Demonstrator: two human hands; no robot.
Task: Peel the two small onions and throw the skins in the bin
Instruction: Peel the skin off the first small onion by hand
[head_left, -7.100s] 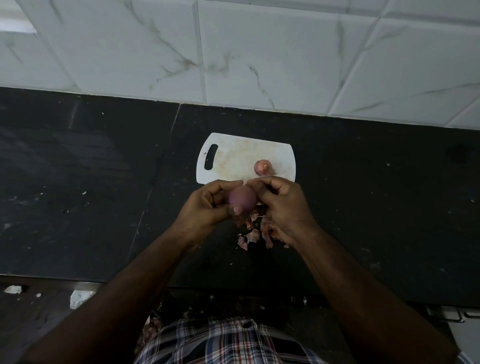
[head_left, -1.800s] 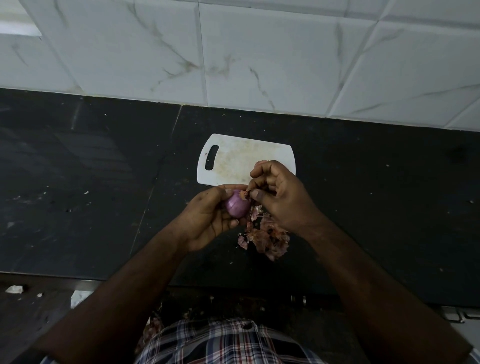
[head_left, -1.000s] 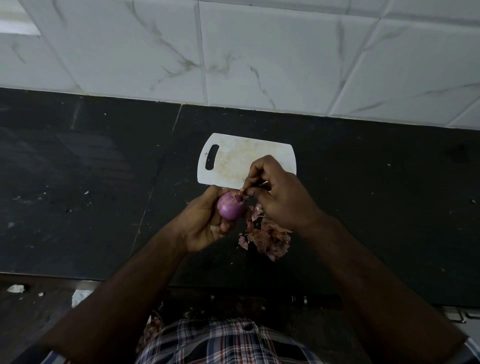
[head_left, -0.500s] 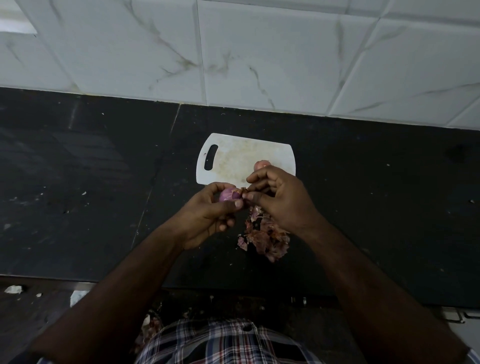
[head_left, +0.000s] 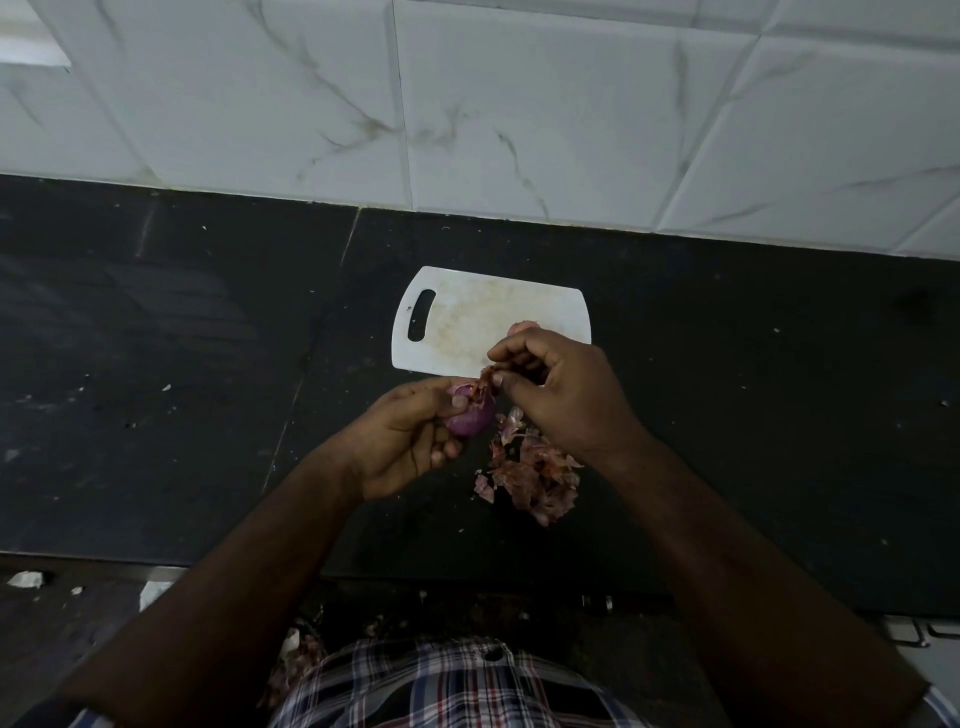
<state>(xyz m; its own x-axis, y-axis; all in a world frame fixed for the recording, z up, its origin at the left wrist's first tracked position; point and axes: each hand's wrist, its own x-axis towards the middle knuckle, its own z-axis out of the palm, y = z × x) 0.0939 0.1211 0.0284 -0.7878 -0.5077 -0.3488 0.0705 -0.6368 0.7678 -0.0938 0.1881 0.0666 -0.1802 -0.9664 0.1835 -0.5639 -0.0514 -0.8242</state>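
Note:
My left hand (head_left: 405, 441) grips a small purple onion (head_left: 471, 417) above the black counter. My right hand (head_left: 563, 395) pinches a strip of reddish skin (head_left: 484, 375) that still hangs from the onion's top. Behind my right hand, a second onion (head_left: 521, 327) lies on the white cutting board (head_left: 467, 322), mostly hidden, only its pinkish top showing. A heap of peeled skins (head_left: 532, 475) lies on the counter below my right hand.
The black counter (head_left: 156, 364) runs left and right, backed by a white tiled wall (head_left: 519, 104). Its front edge is just before my checked shirt (head_left: 441, 686). A few scraps lie on the floor at lower left. No bin is in view.
My left hand has turned the onion so more of its purple side shows. My right hand has pulled a strip of skin up and away from the onion's top.

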